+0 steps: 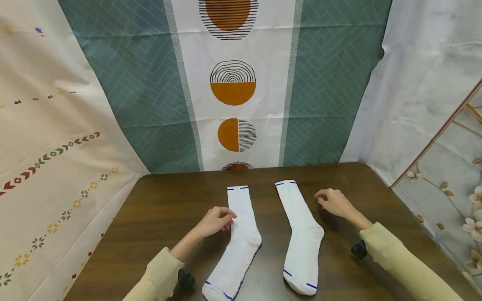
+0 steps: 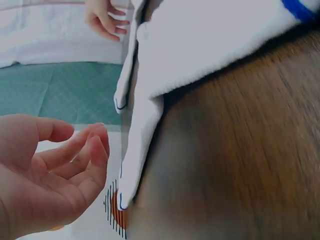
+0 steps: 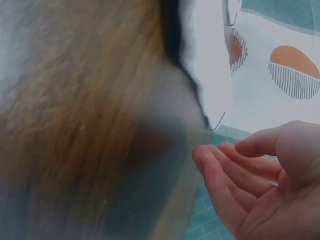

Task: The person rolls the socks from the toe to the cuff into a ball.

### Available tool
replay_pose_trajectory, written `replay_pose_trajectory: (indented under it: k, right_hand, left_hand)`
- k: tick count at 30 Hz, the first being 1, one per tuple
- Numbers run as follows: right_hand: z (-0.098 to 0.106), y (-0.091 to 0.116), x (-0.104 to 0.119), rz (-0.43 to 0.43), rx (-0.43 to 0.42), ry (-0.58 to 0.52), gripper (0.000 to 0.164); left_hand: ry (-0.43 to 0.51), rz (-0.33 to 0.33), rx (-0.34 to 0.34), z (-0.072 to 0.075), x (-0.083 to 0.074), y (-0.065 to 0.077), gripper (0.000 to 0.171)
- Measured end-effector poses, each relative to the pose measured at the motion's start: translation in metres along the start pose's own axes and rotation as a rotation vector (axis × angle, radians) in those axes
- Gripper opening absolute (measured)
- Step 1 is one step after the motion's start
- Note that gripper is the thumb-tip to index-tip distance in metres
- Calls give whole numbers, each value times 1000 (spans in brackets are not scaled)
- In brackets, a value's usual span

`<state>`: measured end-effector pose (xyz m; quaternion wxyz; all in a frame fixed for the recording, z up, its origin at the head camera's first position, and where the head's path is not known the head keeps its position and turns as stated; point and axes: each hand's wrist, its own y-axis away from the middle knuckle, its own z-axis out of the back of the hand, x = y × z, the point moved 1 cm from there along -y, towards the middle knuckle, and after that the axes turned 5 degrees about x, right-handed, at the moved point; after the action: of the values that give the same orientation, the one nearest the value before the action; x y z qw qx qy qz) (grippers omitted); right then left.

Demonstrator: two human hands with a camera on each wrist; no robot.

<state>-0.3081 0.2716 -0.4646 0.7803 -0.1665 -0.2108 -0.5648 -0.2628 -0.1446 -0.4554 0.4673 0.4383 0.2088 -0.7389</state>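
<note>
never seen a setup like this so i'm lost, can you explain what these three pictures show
There is no machine here, just a person's bare left hand and right hand. The wide picture is taken from the person's head, looking forward and down; the other two are taken from the left and right wrists. On the brown table lie one white sock, near the left hand, and a second white sock, near the right. Neither hand holds anything.

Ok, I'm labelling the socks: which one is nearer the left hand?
The sock on the left: the left hand is by its leg, while the other sock lies farther right, nearer the right hand.
</note>
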Motion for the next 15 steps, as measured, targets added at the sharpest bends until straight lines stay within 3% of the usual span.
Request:
replay_pose_trajectory:
  k: [6,15]
  right_hand:
    - [-1,-3,4,-49,44,-98,23]
    - [-3,-5,11,-96,73,-165,23]
  left_hand:
    - [53,68,51,-5,-10,4,25]
    - [20,42,90,-16,-17,2,25]
